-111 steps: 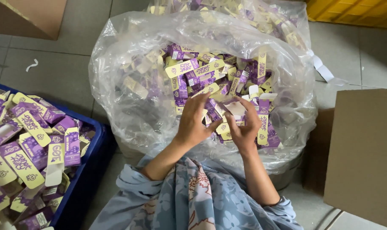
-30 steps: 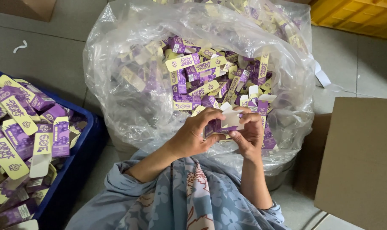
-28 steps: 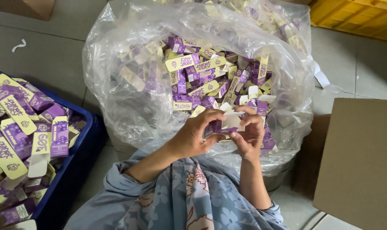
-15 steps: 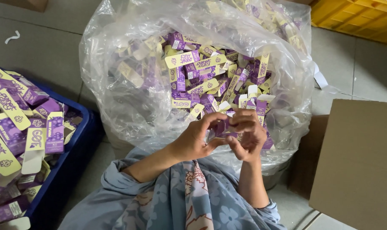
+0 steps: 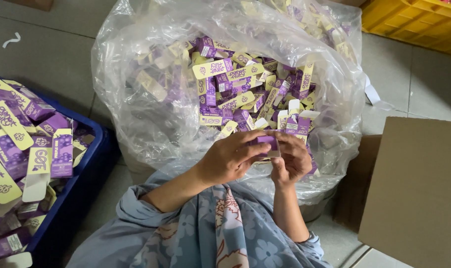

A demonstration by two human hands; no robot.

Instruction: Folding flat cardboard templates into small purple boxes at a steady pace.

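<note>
Left hand [image 5: 230, 160] and right hand [image 5: 292, 160] meeting over a small purple carton [image 5: 266, 145], fingers of both closed on it, held just above the clear bag [image 5: 136, 99] of cartons (purple and cream), blue bin [image 5: 89, 164] at left, cardboard box [image 5: 414, 188] at right

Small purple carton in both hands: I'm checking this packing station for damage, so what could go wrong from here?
The small purple carton is pinched between left hand and right hand; hard pressing might crease it. Held over the clear plastic bag, it could drop among the loose cartons.
</note>
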